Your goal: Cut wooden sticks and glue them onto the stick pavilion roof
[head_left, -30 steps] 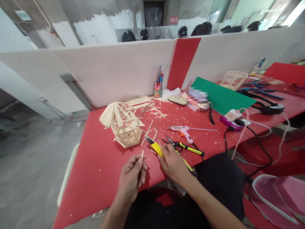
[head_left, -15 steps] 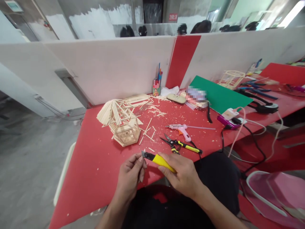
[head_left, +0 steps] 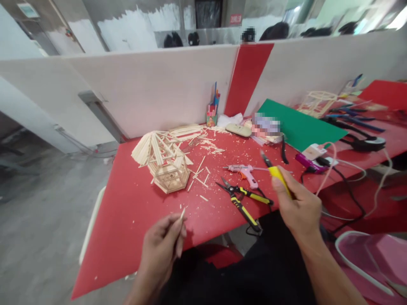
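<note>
My left hand (head_left: 163, 243) is closed in a pinch around a short wooden stick (head_left: 182, 213), whose pale tip points up past the fingers. Out to the right, my right hand (head_left: 297, 203) grips a yellow utility knife (head_left: 280, 180) with its blade extended up and to the left. The two hands are well apart. Beyond my left hand sits a six-sided wooden stick model (head_left: 170, 178) with a fanned, roof-like top. Yellow-and-black cutters (head_left: 243, 207) lie with their jaws apart between the hands, and a pink glue gun (head_left: 244, 171) rests just behind them.
Loose sticks (head_left: 199, 176) and shavings are scattered on the red table (head_left: 117, 237). A pen cup (head_left: 211, 117) stands by the white partition (head_left: 152, 93). At right are a green board (head_left: 299, 125), a purple power strip (head_left: 310, 164) with cords, and a pink bin (head_left: 378, 258).
My right hand has carried the utility knife away from the stick, up and to the right. My left hand has shifted slightly left and down, still pinching the stick. The cutters' handles now show fully.
</note>
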`<act>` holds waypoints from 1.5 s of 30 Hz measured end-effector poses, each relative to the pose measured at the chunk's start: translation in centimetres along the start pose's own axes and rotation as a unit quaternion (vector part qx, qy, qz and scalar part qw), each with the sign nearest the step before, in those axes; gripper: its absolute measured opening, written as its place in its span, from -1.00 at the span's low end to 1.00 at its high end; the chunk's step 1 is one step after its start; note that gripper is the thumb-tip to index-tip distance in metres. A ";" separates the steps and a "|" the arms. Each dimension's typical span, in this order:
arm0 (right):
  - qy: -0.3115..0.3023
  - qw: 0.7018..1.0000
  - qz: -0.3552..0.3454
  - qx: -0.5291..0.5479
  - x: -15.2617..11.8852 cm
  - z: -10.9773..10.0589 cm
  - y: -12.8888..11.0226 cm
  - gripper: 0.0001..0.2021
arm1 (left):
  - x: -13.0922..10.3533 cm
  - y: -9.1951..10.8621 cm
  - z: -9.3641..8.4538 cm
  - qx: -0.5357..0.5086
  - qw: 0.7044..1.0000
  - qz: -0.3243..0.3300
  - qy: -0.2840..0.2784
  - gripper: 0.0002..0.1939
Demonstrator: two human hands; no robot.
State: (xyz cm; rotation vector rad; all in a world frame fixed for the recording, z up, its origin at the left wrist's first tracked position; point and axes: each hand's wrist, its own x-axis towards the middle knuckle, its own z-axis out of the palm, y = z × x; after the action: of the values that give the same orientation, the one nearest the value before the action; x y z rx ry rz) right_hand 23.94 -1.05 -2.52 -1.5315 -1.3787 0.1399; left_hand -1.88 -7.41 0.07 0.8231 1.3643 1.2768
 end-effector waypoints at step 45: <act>-0.206 0.954 -0.214 0.025 -6.1 4.4 -3.8 -0.65 | -1.6 0.5 -1.4 -0.054 0.996 -0.066 0.014 -0.72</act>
State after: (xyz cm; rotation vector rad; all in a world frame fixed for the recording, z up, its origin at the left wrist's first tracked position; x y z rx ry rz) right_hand 16.44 -4.02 -4.97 -1.1642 -1.9932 0.2319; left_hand -2.95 -9.14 0.78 0.6333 1.3375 1.2504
